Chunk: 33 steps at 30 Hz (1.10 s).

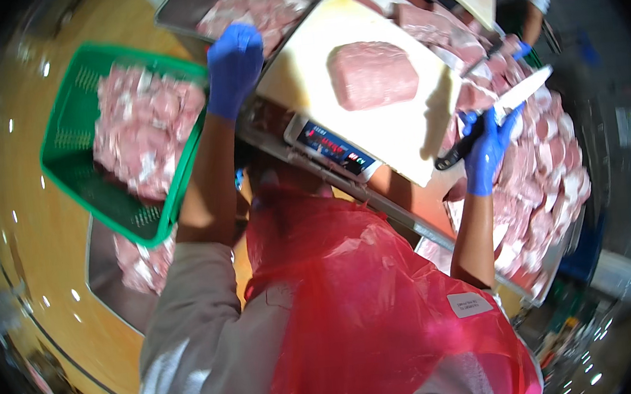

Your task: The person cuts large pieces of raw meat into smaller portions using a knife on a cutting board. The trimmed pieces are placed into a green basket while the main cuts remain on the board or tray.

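My right hand (485, 148), in a blue glove, is closed round the black handle of a knife (525, 91). Its pale blade points up and right over the heap of meat pieces (546, 177). A trimmed block of pink meat (374, 75) rests on the white cutting board (303, 55), left of the knife. My left hand (235, 69), also gloved in blue, is curled closed at the edge of a grey bin of meat pieces (254, 11), beyond the green basket. Whatever its fingers may hold is hidden.
A digital scale (332, 147) sits at the board's near edge. On the left stands a green basket (70, 136) of meat trimmings, above another grey bin (108, 271) with meat. Across the table, a co-worker's arm (533, 24) reaches toward the meat.
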Motion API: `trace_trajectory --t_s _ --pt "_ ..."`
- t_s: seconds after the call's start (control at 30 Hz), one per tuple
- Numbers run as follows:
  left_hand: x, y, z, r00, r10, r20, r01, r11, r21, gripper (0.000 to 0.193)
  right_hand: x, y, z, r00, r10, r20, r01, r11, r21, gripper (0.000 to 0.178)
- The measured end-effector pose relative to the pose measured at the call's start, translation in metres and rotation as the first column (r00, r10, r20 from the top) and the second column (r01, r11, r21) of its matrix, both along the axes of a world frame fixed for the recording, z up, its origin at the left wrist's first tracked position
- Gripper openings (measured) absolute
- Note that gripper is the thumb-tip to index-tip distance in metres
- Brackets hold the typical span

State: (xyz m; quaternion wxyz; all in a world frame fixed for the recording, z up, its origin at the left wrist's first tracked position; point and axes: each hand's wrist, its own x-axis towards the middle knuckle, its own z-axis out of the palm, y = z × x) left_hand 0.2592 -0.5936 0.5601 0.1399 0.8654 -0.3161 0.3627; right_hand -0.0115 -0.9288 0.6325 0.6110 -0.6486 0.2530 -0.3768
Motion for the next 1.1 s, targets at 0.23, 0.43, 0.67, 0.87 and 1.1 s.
trace_trajectory --t_s 0.23,0.43,0.67,0.87,1.1 --pt "-0.009 0.007 0.002 0.908 -0.360 0.217 0.416 0.703 -0.577 0.014 -0.006 -0.007 -0.014 0.989 0.145 -0.014 -0.146 0.986 -0.075 0.073" --pt "-0.059 -0.010 0.019 0.851 -0.315 -0.420 -0.025 0.774 -0.632 0.016 0.020 0.018 0.016 0.956 0.292 -0.031 -0.293 0.949 -0.117 0.075" --pt "-0.090 -0.012 0.016 0.840 -0.358 -0.409 -0.018 0.734 -0.679 0.017 0.026 0.027 0.019 0.931 0.325 -0.165 -0.361 0.889 -0.282 0.072" --pt "-0.125 -0.039 -0.002 0.791 -0.475 -0.386 0.162 0.771 -0.616 0.019 0.007 0.055 0.010 0.814 0.304 -0.496 -0.500 0.801 -0.330 0.070" --pt "-0.158 -0.095 -0.015 0.749 -0.460 -0.477 -0.079 0.653 -0.754 0.016 0.022 0.089 -0.014 0.610 0.298 -0.734 -0.782 0.376 -0.497 0.077"
